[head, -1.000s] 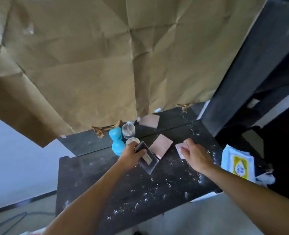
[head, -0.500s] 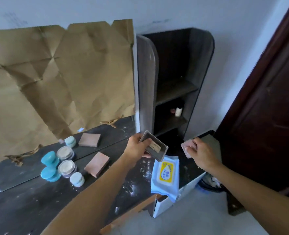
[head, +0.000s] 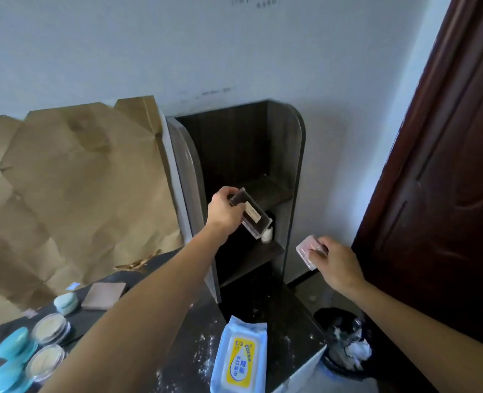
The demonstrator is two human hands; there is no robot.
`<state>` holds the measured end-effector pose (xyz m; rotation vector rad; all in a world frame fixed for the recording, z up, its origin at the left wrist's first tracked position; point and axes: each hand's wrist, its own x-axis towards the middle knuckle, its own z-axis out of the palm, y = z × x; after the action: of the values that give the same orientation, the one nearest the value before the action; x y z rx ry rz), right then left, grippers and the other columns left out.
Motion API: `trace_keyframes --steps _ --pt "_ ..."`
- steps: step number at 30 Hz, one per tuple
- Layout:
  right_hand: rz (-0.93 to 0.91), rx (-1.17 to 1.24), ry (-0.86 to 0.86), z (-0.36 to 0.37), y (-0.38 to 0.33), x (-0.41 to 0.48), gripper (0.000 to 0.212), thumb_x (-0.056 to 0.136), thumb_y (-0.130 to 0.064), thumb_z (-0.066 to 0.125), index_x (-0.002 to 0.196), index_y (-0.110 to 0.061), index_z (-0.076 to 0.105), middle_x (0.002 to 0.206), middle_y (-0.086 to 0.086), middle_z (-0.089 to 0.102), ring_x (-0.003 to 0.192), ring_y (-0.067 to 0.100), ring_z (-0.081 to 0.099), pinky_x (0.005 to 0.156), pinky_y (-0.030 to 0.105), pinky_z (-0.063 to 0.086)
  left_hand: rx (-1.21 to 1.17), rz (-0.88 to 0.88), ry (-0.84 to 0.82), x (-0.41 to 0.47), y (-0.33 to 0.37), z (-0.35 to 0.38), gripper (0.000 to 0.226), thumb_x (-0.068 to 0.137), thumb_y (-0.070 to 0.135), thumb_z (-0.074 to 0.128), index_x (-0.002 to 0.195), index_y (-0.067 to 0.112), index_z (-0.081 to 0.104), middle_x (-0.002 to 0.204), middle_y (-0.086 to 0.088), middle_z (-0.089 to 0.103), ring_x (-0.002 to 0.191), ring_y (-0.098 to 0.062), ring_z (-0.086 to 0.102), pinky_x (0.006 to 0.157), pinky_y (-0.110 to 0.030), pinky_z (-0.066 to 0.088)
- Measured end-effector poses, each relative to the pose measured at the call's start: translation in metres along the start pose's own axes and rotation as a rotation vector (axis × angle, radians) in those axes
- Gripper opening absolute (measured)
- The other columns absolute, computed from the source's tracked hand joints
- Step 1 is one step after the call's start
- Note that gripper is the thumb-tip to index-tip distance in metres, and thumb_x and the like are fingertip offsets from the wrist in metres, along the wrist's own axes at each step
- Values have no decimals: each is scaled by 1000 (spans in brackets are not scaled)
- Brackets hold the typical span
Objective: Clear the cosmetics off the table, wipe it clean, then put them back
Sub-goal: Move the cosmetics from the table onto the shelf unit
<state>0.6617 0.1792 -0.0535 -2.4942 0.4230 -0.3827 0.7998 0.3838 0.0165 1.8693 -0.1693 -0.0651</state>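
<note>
The left hand [head: 224,212] has risen from above the worktop [head: 280,316] into the shelf unit [head: 290,177], gripping a clear case [head: 250,215] in front of its middle shelf. The right hand [head: 338,263], also higher than before, pinches a pink compact [head: 308,251] just right of the unit. The case half hides a small white bottle [head: 267,236], and the compact's lower edge is under the fingers.

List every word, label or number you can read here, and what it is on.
No text reads clearly.
Yellow label on the blue wet-wipe pack: print too blurred.
Beige sticker on the clear dark case in the left hand: too small.
Marks on the pale wall: illegible.
</note>
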Motion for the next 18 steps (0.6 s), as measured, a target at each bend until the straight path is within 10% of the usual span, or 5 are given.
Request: trace_keyframes --steps 6,11,15,18 --pt "-28 68 -13 -7 -5 68 17 90 -30 54 97 -14 58 87 6 65 78 26 61 69 44 53 181 -56 79 57 -4 12 37 94 6 45 128 17 54 120 -6 57 102 -23 58 83 -32 50" --pt "-85 260 -80 1 -18 111 13 93 -29 51 89 -17 56 78 2 60 69 23 61 55 39 54 268 -137 189 84 -17 16 36 92 -1 42 122 14 56 132 -11 42 114 -29 49 102 -38 42" --pt "-79 471 -247 15 -35 152 14 93 -19 56 105 -14 57 91 9 62 62 16 61 42 24 48 344 -169 321 95 -24 20 32 92 0 43 122 9 52 118 -3 40 97 -20 47 74 -15 39" --pt "-137 423 -301 29 -47 180 30 89 -23 63 118 -20 55 97 3 62 67 12 63 42 16 44 468 -148 355 96 -29 22 25 92 4 45 114 8 56 126 -10 42 107 -26 48 88 -25 39"
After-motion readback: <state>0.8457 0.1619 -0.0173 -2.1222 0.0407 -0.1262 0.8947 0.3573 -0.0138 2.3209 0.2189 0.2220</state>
